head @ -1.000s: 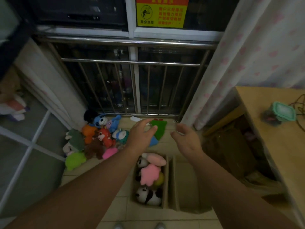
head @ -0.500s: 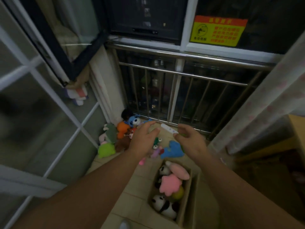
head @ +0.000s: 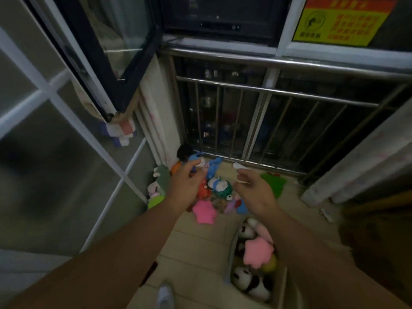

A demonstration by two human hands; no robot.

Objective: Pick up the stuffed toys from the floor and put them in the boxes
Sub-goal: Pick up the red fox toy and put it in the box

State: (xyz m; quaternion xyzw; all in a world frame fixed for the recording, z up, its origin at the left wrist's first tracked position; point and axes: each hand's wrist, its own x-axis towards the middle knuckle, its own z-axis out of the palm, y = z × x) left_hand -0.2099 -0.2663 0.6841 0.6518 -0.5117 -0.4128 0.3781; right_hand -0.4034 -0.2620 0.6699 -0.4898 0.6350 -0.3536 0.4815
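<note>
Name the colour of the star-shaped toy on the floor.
Pink; the star-shaped toy shows best in head view.

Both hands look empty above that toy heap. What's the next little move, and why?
Probably lower the left hand to grip the pink star toy on the floor: it lies uncovered at the heap's near edge, just below that hand, close to the box.

A: Where do the stuffed toys (head: 219,188) lie?
B: Heaped on the tiled floor (head: 196,248): a blue one (head: 214,165) at the far end, a pink star (head: 204,211) flat at the near edge, a green one (head: 275,182) apart to the right.
A: And the box?
B: An open cardboard box (head: 281,286) stands near the heap, holding black-and-white panda toys (head: 243,278), a second pink star (head: 257,250) on top, and a yellow-green ball (head: 270,263) beside that.
</note>
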